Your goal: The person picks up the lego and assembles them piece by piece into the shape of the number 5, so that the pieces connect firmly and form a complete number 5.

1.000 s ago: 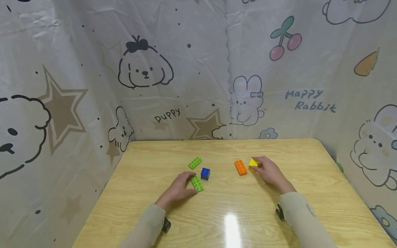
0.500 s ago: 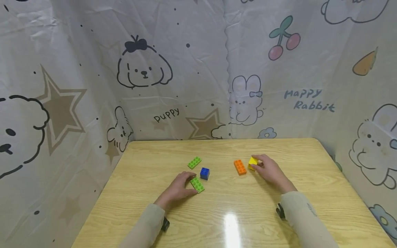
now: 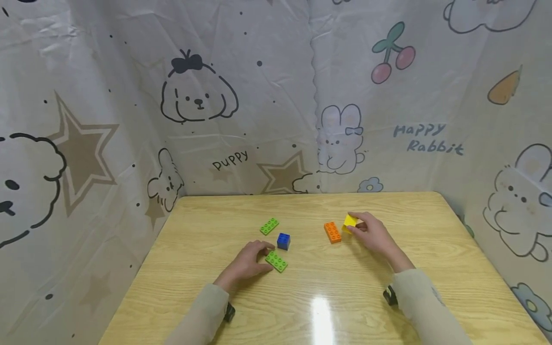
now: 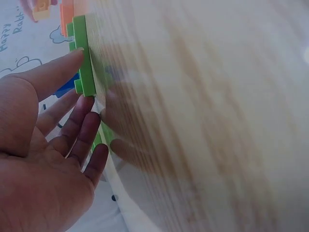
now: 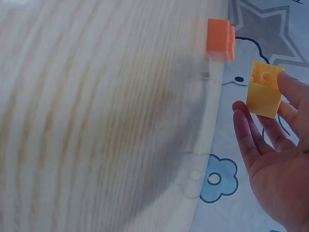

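Fingers (image 5: 247, 137) of the right hand (image 3: 377, 235) pinch 1 yellow block (image 5: 263, 100).

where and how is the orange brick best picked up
Probably by its two short ends, coming down from above and its left: the orange brick lies flat, studs up, its ends unblocked, while the right hand holds the yellow block close by its right long side.
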Demonstrator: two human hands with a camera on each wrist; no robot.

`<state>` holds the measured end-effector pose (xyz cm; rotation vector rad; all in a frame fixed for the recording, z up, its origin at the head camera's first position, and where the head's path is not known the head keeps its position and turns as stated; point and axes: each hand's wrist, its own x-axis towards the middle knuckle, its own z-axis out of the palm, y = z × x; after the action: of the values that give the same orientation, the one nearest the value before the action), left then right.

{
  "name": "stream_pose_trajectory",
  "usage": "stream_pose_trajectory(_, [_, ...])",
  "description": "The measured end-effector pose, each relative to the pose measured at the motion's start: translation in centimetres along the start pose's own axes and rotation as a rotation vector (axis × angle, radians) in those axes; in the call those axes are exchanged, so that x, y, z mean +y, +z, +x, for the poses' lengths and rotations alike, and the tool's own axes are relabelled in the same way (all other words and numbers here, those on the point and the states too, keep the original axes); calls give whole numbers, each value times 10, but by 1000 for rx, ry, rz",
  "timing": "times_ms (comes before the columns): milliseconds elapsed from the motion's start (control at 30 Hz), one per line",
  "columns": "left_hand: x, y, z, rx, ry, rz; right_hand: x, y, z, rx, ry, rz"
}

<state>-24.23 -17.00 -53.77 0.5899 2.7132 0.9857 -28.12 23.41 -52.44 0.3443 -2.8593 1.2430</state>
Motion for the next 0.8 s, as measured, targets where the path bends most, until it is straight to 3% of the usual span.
stream_pose_trajectory(267, [1, 2, 2, 8, 21, 24, -6, -2, -2, 17, 9, 65])
stream_pose_trajectory(533, [2, 4, 4, 2, 9, 31, -12, -5, -8, 17, 44, 230])
stream_pose_trajectory(800, [5, 8, 8, 10, 10, 47, -15, -4, -9, 22, 52, 282])
